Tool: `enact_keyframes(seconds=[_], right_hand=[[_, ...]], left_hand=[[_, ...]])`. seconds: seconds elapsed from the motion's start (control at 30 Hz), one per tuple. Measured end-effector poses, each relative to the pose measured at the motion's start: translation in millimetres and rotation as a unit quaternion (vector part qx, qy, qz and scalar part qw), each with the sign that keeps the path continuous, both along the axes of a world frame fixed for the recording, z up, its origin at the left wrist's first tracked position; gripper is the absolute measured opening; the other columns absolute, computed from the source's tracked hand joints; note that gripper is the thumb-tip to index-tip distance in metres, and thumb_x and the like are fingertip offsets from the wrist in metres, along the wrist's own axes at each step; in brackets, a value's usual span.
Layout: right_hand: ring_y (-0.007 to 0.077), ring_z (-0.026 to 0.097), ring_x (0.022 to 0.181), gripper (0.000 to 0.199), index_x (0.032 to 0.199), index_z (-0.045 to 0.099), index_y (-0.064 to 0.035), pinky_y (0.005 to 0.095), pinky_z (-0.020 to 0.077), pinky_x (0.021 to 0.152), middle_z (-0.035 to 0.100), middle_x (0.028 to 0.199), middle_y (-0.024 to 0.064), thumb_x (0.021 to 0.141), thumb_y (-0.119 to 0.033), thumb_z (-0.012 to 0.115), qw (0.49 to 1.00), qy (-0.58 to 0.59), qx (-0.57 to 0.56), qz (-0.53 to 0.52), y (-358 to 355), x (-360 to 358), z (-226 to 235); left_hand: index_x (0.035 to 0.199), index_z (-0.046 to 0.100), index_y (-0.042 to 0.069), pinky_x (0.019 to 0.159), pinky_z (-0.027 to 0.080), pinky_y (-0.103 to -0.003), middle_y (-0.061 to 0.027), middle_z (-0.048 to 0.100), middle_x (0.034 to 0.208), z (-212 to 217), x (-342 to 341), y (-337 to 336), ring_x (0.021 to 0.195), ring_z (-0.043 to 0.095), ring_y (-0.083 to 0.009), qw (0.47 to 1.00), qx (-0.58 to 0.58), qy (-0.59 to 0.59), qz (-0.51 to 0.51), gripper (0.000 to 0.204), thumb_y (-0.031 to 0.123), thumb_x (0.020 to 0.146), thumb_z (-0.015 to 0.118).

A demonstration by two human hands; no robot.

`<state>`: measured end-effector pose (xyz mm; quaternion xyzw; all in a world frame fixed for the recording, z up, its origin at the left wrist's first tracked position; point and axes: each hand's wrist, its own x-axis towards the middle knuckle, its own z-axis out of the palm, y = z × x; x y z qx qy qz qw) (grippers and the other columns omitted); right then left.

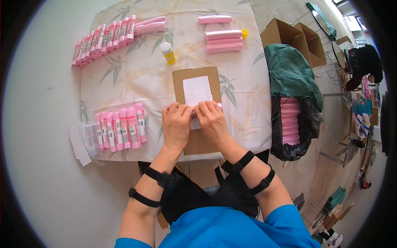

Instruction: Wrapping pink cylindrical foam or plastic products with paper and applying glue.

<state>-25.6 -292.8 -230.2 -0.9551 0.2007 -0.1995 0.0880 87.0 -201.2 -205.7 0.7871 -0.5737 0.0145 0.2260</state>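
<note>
A brown cardboard sheet (200, 146) lies in front of me at the table's near edge, with white paper (197, 89) on top. Across the paper is a pink roll (219, 106), mostly covered by my fingers; its right end peeks out. My left hand (177, 124) and my right hand (211, 120) are side by side, fingers curled down on the roll. Beyond the cardboard stands a glue stick (168, 53) with a white top and yellow body. Its loose-looking yellow cap (245, 33) sits by several unlabelled pink rolls (223, 42) at the far right.
Labelled pink rolls (124, 128) lie near left beside printed label strips (84, 144) at the edge. Another labelled row (105, 39) is far left, next to plain rolls (151, 25). Right of the table stand a black bag (304, 132) of pink rolls, green sacking (291, 66) and cardboard boxes (289, 37).
</note>
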Motion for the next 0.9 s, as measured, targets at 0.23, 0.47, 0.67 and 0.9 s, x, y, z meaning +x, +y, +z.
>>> enact_keyframes(seconds=[0.23, 0.47, 0.67, 0.9], right_hand=[[0.0269, 0.057, 0.092, 0.023, 0.092, 0.063, 0.0015, 0.0371, 0.0462, 0.089, 0.060, 0.091, 0.0137, 0.073, -0.012, 0.060, 0.999, 0.023, -0.041, 0.011, -10.3, 8.3, 2.8], [0.0291, 0.057, 0.096, 0.025, 0.094, 0.059, 0.0020, 0.0392, 0.0456, 0.090, 0.058, 0.094, 0.0148, 0.073, -0.010, 0.059, 0.992, 0.119, 0.038, 0.029, -16.9, 8.6, 15.0], [0.0303, 0.057, 0.095, 0.024, 0.094, 0.059, 0.0026, 0.0398, 0.0459, 0.089, 0.058, 0.094, 0.0155, 0.075, -0.012, 0.057, 0.999, 0.024, -0.040, 0.007, -5.1, 8.3, -3.1], [0.0268, 0.057, 0.093, 0.018, 0.092, 0.061, -0.0050, 0.0429, 0.0386, 0.092, 0.059, 0.089, 0.0093, 0.077, -0.014, 0.063, 0.999, -0.041, 0.021, 0.029, -42.8, 5.7, 2.0]], left_hand=[[0.113, 0.065, 0.003, 0.103, 0.039, -0.042, -0.0108, 0.057, 0.125, -11.4, -43.2, 44.8, 0.116, 0.052, -0.0283, 0.996, 0.024, 0.018, -0.088, 0.039, 0.018, 0.078, 0.070], [0.114, 0.065, 0.003, 0.109, 0.034, -0.044, -0.0112, 0.055, 0.128, -18.1, -56.3, 39.1, 0.127, 0.046, -0.0284, 0.995, 0.067, 0.002, -0.079, 0.044, 0.026, 0.077, 0.074], [0.113, 0.066, 0.002, 0.111, 0.032, -0.047, -0.0110, 0.054, 0.131, -20.3, -62.4, 46.3, 0.128, 0.047, -0.0302, 0.994, 0.083, 0.003, -0.064, 0.045, 0.033, 0.081, 0.070], [0.122, 0.061, 0.002, 0.110, 0.032, -0.047, -0.0094, 0.053, 0.131, -6.0, -66.4, 33.4, 0.126, 0.048, -0.0293, 0.993, 0.102, -0.011, -0.049, 0.058, 0.038, 0.077, 0.074]])
